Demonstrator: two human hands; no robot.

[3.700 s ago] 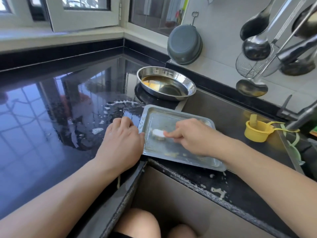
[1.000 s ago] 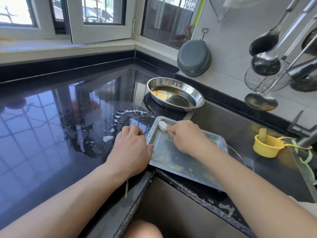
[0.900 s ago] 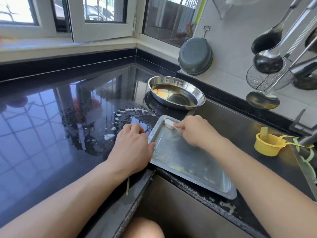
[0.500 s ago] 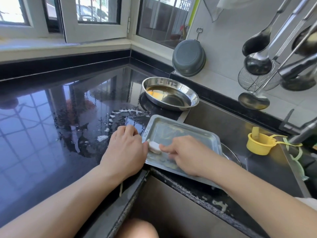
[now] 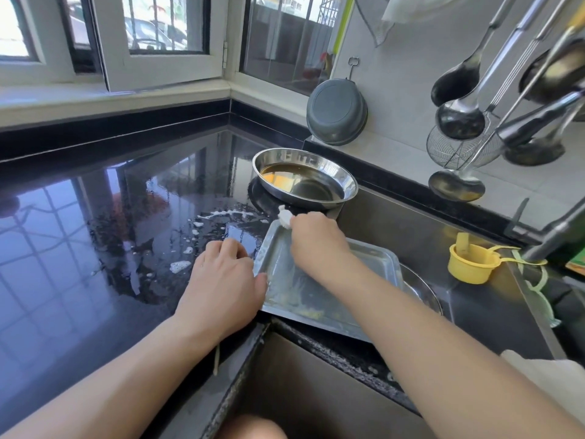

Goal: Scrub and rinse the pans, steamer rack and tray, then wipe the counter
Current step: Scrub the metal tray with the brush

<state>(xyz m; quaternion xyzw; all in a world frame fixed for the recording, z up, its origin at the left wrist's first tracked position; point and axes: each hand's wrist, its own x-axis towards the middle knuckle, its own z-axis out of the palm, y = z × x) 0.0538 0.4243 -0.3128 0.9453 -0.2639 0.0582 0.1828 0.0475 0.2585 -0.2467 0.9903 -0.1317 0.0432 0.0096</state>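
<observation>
The tray (image 5: 332,280) lies on the wet table (image 5: 95,248) at the sink edge; the left hand (image 5: 221,286) presses its rim to steady it; the right hand (image 5: 316,242) has its grip closed on a white scrubber (image 5: 284,217) at the far corner.

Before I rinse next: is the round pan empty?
No. The round pan holds a shallow pool of brownish liquid.

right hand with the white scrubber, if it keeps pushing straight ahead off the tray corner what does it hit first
Most likely the round steel pan just beyond the tray; the scrubber in the right hand looks nearly at its wall, though depth is unclear.
</observation>
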